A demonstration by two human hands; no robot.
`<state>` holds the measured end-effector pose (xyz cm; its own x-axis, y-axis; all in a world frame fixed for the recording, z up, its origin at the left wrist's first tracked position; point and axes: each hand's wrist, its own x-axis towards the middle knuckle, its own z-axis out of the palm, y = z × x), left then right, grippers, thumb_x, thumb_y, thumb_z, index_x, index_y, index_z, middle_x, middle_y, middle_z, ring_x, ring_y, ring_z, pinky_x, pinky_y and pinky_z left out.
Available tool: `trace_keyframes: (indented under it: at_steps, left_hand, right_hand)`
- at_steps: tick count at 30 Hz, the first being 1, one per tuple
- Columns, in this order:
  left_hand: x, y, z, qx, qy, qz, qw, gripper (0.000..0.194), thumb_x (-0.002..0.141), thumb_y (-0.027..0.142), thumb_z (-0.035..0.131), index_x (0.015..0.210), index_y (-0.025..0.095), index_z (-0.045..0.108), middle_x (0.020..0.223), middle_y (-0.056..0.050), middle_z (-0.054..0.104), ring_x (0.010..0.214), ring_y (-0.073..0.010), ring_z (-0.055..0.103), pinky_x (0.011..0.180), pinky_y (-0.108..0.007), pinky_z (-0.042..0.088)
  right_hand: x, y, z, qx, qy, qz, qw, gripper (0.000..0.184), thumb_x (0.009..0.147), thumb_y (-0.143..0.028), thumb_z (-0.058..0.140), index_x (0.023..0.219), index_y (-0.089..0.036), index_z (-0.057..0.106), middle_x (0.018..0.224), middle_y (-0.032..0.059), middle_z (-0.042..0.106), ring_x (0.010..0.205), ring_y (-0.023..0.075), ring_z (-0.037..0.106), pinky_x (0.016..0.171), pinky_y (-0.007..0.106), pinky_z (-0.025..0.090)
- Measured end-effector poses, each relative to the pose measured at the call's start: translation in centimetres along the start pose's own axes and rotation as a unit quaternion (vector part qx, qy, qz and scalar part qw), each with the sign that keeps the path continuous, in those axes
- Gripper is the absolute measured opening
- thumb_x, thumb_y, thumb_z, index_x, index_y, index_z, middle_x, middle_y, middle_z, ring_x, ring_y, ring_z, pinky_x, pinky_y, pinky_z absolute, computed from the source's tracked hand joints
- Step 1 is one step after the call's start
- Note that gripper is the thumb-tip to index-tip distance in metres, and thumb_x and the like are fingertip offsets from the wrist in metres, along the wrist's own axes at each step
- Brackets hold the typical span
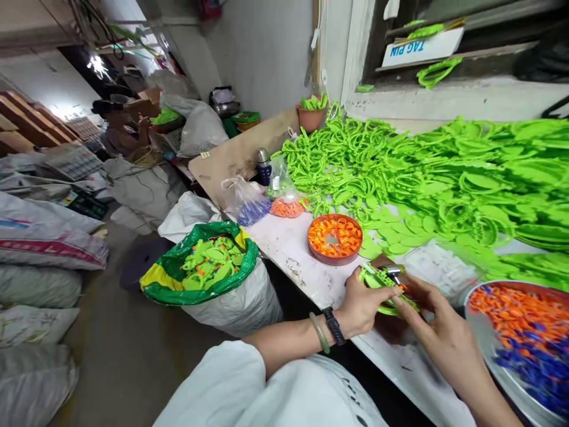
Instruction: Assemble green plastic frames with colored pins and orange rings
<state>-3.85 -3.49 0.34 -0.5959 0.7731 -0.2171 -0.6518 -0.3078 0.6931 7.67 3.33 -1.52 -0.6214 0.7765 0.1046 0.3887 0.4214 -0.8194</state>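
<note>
My left hand [367, 302], with a bangle and a dark band at its wrist, is closed around a green plastic part [376, 277]. The thumb presses on its near side. My right hand [438, 311] meets it from the right, thumb and fingers closed at the part's right end, where a small orange piece [402, 287] shows. Just behind the fingers is a shiny metal fitting [393, 270] on a brown base, partly hidden. At the right stands a round metal tray [478, 344] of small orange and blue pieces.
Green plastic parts [422, 166] are heaped across the table's back. A red round tray [334, 258] holds orange rings. Plastic bags [242, 196] and a bottle [263, 166] stand behind it. Left of the table is a sack [240, 302] full of green parts. Someone [124, 127] sits far left.
</note>
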Motion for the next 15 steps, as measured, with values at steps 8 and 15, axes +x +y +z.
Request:
trace_keyframes:
  at_steps: [8,15]
  left_hand:
    - [0.3,-0.9,1.6,-0.03,0.02,0.008,0.999,0.055,0.046,0.018,0.092,0.093,0.013,0.064,0.087,-0.005,0.068,0.078,-0.0145,0.062,0.076,-0.028,0.05]
    - [-1.0,-0.2,1.5,0.006,0.016,-0.075,0.997,0.065,0.06,0.038,0.086,0.115,0.02,0.056,0.096,-0.005,0.067,0.069,-0.0154,0.064,0.053,-0.024,0.051]
  right_hand:
    - [1.0,1.5,-1.2,-0.056,0.003,-0.043,0.997,0.064,0.079,-0.069,0.055,0.125,-0.024,0.063,0.117,0.0107,0.072,0.098,0.0314,0.071,0.084,0.044,0.058]
    - [1.7,1.2,-1.5,-0.005,-0.032,-0.016,0.999,0.06,0.076,-0.066,0.059,0.12,-0.025,0.063,0.112,0.0103,0.074,0.098,0.0328,0.072,0.079,0.043,0.06]
